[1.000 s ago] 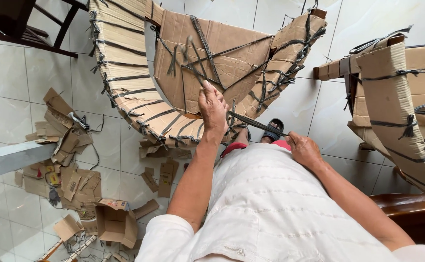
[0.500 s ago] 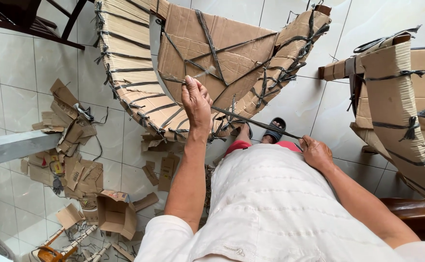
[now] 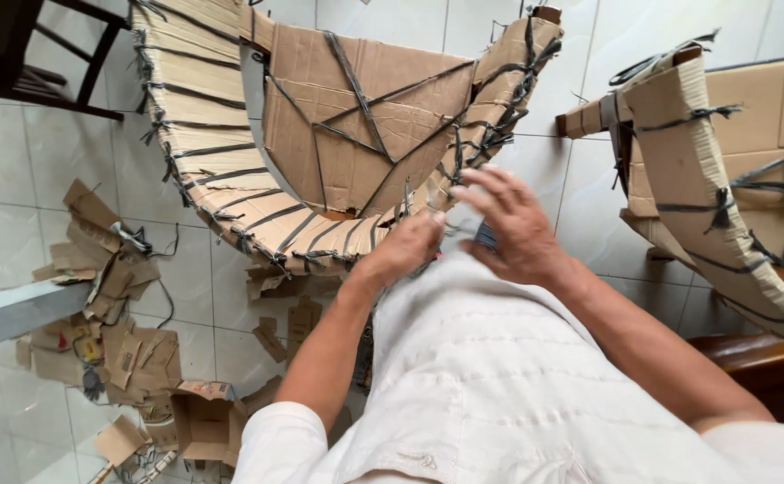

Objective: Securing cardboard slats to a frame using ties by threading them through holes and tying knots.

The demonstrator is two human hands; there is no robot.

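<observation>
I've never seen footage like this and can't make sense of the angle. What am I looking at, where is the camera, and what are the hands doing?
The camera sits on a person's head and looks down, so you see their own arms and white shirt from above. There is no machine here, only two bare hands. The left hand rests at the lower rim of a large curved cardboard piece, a crescent built from cardboard strips and bound with dark bands. The right hand hovers beside it with fingers spread; it is blurred, so whether its grip holds anything cannot be told. A second, similar cardboard structure stands at the right. On the pale tiled floor lie cardboard scraps and a small open box. A dark wooden chair shows at top left.
</observation>
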